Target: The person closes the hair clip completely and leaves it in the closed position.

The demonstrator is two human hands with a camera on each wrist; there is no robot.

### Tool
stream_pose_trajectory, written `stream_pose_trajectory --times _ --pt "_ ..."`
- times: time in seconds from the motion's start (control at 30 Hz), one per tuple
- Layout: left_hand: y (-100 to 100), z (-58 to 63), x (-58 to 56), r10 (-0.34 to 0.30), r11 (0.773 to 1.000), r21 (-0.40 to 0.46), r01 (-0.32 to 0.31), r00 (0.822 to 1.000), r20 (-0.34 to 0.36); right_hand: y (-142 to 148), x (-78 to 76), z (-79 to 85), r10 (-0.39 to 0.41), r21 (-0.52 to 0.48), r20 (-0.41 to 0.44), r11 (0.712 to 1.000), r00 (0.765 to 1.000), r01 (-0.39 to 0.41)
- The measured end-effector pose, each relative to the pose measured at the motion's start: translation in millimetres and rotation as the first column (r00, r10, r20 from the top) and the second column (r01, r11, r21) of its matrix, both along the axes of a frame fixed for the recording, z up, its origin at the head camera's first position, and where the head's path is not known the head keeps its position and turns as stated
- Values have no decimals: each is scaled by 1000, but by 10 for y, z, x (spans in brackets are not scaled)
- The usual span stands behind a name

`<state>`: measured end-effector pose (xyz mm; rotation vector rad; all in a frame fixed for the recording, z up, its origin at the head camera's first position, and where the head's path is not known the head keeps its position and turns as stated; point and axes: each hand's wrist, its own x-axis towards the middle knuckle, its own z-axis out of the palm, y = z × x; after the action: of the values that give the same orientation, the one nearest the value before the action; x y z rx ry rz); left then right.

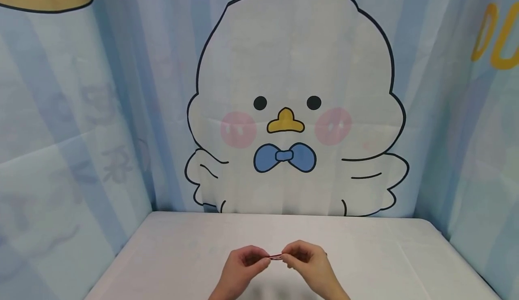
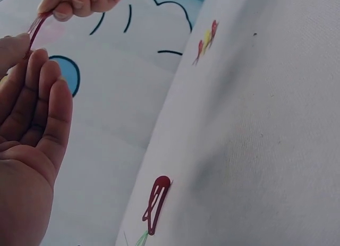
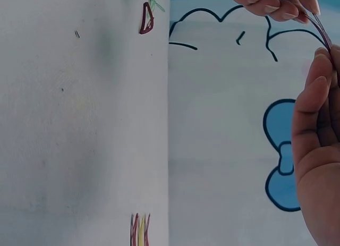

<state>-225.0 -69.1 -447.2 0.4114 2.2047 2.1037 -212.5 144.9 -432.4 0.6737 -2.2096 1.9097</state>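
In the head view a thin dark red snap hair clip (image 1: 275, 257) spans the gap between both hands, above the white table. My left hand (image 1: 242, 266) pinches one end of it between thumb and fingertips. At the opposite end, the thumb and fingers of my right hand (image 1: 310, 264) grip the clip. The left wrist view shows the clip (image 2: 36, 32) nearly edge-on. In the right wrist view its slim strips (image 3: 320, 31) stand slightly apart near the left fingertips. The fingers partly cover both ends.
A dark red snap clip (image 2: 157, 203) lies on the table surface (image 2: 276, 150), beside something thin and green (image 2: 141, 238). Red and yellow clips (image 2: 207, 40) lie farther along. Cartoon-printed curtains (image 1: 292, 56) enclose the table's back and sides.
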Motion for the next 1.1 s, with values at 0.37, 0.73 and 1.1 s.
stream_pose_trajectory --times 0.37,0.73,1.1 --pt "35 -29 5 98 995 -18 -99 994 -52 -95 -1 -38 -107 29 -9 994 994 107" --pt "79 -57 18 162 985 -61 -164 986 -35 -132 13 -33 -201 87 51 977 978 196" --pt "123 -72 16 211 971 -104 -216 976 -61 -147 8 -42 -217 130 7 968 976 215"
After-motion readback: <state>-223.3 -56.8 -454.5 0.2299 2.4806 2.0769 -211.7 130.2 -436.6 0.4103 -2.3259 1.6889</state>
